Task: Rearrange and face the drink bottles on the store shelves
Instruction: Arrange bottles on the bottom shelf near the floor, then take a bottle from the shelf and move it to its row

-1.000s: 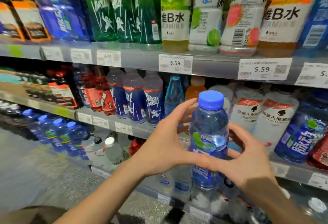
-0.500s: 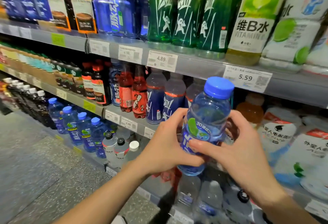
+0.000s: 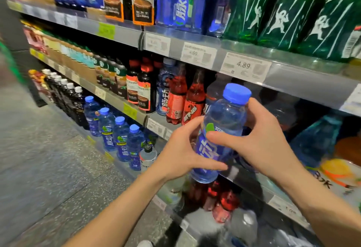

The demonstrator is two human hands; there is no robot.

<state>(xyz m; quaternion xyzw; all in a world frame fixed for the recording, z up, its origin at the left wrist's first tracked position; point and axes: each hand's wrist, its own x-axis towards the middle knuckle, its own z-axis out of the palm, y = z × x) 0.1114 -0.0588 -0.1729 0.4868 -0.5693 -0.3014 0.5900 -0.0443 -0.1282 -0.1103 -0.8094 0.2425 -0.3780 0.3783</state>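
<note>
I hold the clear plastic bottle of blue drink with the blue screw cap (image 3: pixel 220 131) between both hands, out in front of the shelves and tilted so its cap leans up and to the right. My left hand (image 3: pixel 179 153) wraps the lower half from the left, thumb lying across the blue label near the base and fingers curled behind it. My right hand (image 3: pixel 261 141) clasps the upper half from the right, thumb pressed on the front at the green mark of the label, fingers curled round the far side just under the cap. The bottle's base pokes out below my left thumb; its cap stands free above my right fingers.

Just behind the bottle are two red plastic drink bottles (image 3: pixel 185 102) standing on the middle grey metal shelf (image 3: pixel 156 117). Lower and to the left, a row of small blue-capped bottles of the same blue drink (image 3: pixel 119 127) stands on the bottom tier. Above, a white price tag reading 4.89 (image 3: pixel 245 67) sits on the upper shelf's edge, under tall green plastic bottles with white figures (image 3: pixel 304 14).
</note>
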